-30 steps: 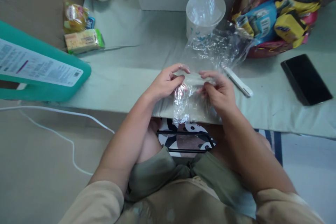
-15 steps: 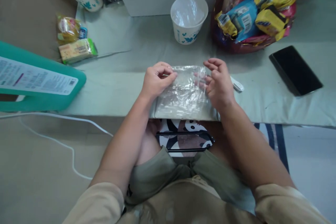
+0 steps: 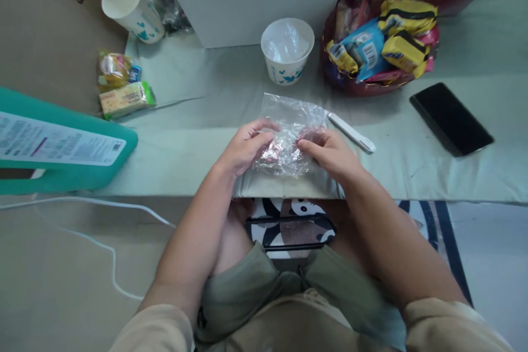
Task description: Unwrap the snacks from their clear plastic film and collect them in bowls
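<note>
Clear plastic bag (image 3: 293,121) lying at the table's (image 3: 198,137) near edge, long axis running 9-to-3. Left hand (image 3: 243,146) pinching its 9 o'clock end, right hand (image 3: 330,153) pinching the 3 o'clock end; both equally near, fingers closed on film.

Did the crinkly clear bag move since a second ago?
Yes. The clear plastic bag stood raised toward the snack basket; now it lies flat on the table, nearer its front edge, under the left hand and right hand.

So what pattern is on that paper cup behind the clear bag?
The paper cup is white with small teal heart-like marks near its base, seen in the head view.
</note>
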The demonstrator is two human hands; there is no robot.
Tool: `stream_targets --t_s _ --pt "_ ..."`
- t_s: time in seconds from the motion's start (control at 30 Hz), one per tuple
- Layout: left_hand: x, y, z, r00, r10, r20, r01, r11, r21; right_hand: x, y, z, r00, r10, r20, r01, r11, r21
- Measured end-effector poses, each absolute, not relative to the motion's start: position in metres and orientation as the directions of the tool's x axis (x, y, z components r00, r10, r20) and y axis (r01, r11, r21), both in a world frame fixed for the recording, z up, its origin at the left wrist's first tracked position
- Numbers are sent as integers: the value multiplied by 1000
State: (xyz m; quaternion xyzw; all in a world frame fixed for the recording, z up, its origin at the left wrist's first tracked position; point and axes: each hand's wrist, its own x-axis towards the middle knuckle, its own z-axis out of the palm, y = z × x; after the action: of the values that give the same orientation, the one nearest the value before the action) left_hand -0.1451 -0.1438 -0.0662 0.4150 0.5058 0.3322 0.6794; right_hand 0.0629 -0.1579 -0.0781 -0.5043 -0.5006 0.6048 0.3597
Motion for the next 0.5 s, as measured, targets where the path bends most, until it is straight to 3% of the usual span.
stream_targets --t_s 0.17,0.27,0.4,0.5 --pt "-151 -141 -63 300 875 -380 -94 423 901 66 -160 -77 -130 972 -196 -5 -198 -980" --pt "-156 -137 -65 331 888 -319 -92 366 926 68 -160 -73 -170 970 -174 -44 -184 -982" --pt "-156 -133 -76 280 932 -229 115 204 972 68 -160 -70 -221 956 -192 19 -193 -981" --pt "-151 -134 -81 23 1000 1 302 -8 953 65 -161 -72 -101 973 -210 58 -205 -977"
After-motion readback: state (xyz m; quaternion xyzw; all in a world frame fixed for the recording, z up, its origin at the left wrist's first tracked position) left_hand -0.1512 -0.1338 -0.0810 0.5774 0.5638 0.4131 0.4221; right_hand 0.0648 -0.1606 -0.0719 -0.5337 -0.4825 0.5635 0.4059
